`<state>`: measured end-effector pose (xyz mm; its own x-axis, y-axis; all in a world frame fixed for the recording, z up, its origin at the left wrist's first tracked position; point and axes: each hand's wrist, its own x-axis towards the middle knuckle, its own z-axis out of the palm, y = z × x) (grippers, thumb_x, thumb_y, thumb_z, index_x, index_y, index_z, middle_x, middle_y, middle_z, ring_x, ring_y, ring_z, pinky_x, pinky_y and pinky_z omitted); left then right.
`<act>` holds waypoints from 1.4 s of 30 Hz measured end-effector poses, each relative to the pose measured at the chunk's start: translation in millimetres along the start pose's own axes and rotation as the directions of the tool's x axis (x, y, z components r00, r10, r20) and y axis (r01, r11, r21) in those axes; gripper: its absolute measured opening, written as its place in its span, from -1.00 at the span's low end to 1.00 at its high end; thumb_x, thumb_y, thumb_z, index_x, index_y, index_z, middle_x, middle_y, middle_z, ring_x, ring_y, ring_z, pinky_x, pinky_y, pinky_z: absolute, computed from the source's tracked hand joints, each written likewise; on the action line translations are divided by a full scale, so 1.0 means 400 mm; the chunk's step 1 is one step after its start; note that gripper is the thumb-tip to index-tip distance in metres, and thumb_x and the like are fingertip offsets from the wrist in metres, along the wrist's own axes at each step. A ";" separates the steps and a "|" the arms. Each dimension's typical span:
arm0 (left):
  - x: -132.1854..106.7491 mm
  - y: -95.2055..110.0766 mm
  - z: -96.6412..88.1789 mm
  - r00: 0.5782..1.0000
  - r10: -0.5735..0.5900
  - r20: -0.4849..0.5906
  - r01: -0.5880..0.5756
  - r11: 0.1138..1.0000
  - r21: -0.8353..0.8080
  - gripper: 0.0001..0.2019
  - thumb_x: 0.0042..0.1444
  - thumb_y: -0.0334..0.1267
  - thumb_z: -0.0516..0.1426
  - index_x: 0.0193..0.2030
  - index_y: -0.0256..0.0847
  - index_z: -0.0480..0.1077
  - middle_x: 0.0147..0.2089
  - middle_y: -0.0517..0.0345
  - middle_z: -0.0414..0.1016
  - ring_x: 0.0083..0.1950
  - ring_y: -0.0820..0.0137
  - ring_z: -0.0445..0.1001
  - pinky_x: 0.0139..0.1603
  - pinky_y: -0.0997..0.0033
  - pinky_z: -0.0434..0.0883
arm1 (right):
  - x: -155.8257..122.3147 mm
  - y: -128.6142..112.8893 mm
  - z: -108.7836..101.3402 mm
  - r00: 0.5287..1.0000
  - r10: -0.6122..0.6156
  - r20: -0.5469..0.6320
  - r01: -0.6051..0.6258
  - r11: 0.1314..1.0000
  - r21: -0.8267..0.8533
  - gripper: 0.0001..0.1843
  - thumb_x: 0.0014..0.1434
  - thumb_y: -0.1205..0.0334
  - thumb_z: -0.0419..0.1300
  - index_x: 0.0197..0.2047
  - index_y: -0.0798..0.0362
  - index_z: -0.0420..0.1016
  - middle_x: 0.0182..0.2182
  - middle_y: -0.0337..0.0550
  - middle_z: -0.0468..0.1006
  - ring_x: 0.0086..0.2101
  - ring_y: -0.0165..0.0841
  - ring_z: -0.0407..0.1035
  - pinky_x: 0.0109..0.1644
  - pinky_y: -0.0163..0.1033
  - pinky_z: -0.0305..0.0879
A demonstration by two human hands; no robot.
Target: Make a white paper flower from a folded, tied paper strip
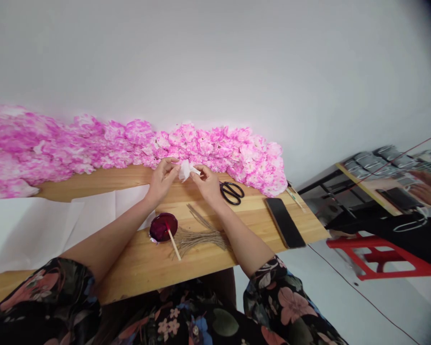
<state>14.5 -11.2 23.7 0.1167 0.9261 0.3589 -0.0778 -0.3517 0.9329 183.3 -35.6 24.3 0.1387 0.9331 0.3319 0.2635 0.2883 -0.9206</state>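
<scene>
Over the grained wooden table (253,218), both hands (163,178) (207,185) pinch a crumpled, papery white piece (185,171).

I see mottled pink-and-white flowers (136,148) along the far side of a honey-brown, wood-grained table (136,268). Left, white sheets (64,225); farther right, a small white paper (186,170). Nearer, a dark crimson dish (161,227) and pale, red-tipped stick (174,244). Right, black-handled scissors (232,193), black phone (285,223), red stool (384,274). Nearest my camera, black sleeves (46,302) with pink, blue and green florals.
</scene>
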 end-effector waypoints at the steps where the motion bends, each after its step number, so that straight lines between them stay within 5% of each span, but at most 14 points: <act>1: 0.000 0.002 0.002 1.000 -0.013 0.011 0.013 1.000 -0.009 -0.64 0.15 0.02 0.21 -0.04 -0.14 0.34 -0.32 0.21 0.53 -0.29 0.36 0.54 -0.20 0.36 0.45 | -0.003 -0.005 0.001 1.000 -0.024 0.010 0.025 0.999 -0.026 -0.83 0.15 0.12 0.26 -0.21 -0.03 0.59 -0.26 -0.23 0.64 -0.31 -0.32 0.42 -0.14 -0.20 0.34; 8: 0.011 -0.006 0.004 0.996 -0.087 -0.012 0.087 0.996 -0.022 -0.62 0.03 -0.10 0.27 -0.03 -0.13 0.34 -0.50 0.39 0.36 -0.53 0.46 0.38 -0.44 0.46 0.29 | -0.018 -0.009 0.003 0.987 -0.121 0.110 0.132 0.987 -0.094 -0.89 0.22 0.16 0.26 -0.23 -0.09 0.63 -0.24 -0.20 0.62 -0.27 -0.29 0.41 -0.11 -0.16 0.32; 13: 0.022 -0.024 -0.006 0.992 -0.102 -0.080 0.102 0.995 -0.011 -0.69 0.02 -0.20 0.22 -0.07 -0.16 0.39 -0.52 0.36 0.39 -0.50 0.44 0.38 -0.41 0.45 0.28 | -0.018 -0.012 0.000 0.984 -0.114 0.138 0.124 0.990 -0.065 -0.88 0.21 0.13 0.28 -0.26 -0.09 0.65 -0.25 -0.20 0.61 -0.24 -0.27 0.41 -0.08 -0.15 0.32; 21: 0.030 -0.043 -0.020 0.984 -0.076 -0.163 0.078 0.997 0.008 -0.73 0.07 -0.22 0.18 -0.07 -0.17 0.38 -0.49 0.31 0.45 -0.38 0.37 0.50 -0.18 0.35 0.43 | 0.009 0.019 -0.002 0.980 0.194 0.046 -0.199 0.940 0.278 -0.71 0.06 -0.05 0.34 -0.25 -0.04 0.55 -0.41 -0.29 0.52 -0.41 -0.37 0.32 -0.29 -0.25 0.31; 27: 0.011 -0.038 -0.006 1.000 -0.012 -0.010 0.012 0.998 0.059 -0.50 0.16 -0.01 0.22 0.17 -0.19 0.31 -0.15 0.07 0.59 -0.05 0.25 0.59 0.09 0.19 0.46 | 0.012 0.031 -0.005 0.981 0.196 -0.010 -0.186 0.944 0.273 -0.73 0.06 -0.02 0.34 -0.28 -0.01 0.53 -0.43 -0.30 0.49 -0.42 -0.39 0.30 -0.30 -0.27 0.27; 34: -0.008 -0.033 0.017 0.997 0.006 0.083 -0.022 0.979 0.202 -0.26 -0.03 -0.06 0.36 0.30 -0.09 0.27 0.27 -0.06 0.43 0.20 0.14 0.49 0.18 0.13 0.46 | -0.007 0.007 0.009 0.997 0.067 -0.047 -0.070 0.995 -0.064 -0.73 0.12 0.01 0.23 -0.25 0.04 0.56 -0.47 -0.32 0.45 -0.41 -0.38 0.28 -0.26 -0.26 0.22; 38: -0.009 -0.026 0.016 1.000 0.011 0.022 -0.016 0.969 0.248 -0.41 0.05 -0.23 0.25 0.26 -0.15 0.33 -0.05 0.10 0.54 -0.06 0.30 0.54 0.02 0.28 0.48 | -0.015 -0.001 0.016 0.999 0.038 -0.031 -0.041 0.994 -0.097 -0.75 0.14 0.02 0.21 -0.29 0.03 0.54 -0.47 -0.33 0.45 -0.41 -0.39 0.27 -0.25 -0.27 0.21; 42: 0.002 -0.031 0.007 0.999 -0.036 -0.029 0.040 0.987 0.154 -0.50 0.05 -0.27 0.20 0.19 -0.19 0.37 -0.35 0.29 0.43 -0.30 0.40 0.48 -0.18 0.39 0.44 | -0.013 0.013 0.018 0.996 0.086 0.034 -0.088 0.995 0.051 -0.72 0.15 -0.03 0.24 -0.30 0.03 0.51 -0.47 -0.34 0.43 -0.41 -0.41 0.28 -0.28 -0.28 0.22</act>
<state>18.5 -6.6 12.6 0.0911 0.9417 0.3238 0.0808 -0.3310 0.9402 177.2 -37.6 16.4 0.1281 0.9612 0.2442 0.2010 0.2160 -0.9555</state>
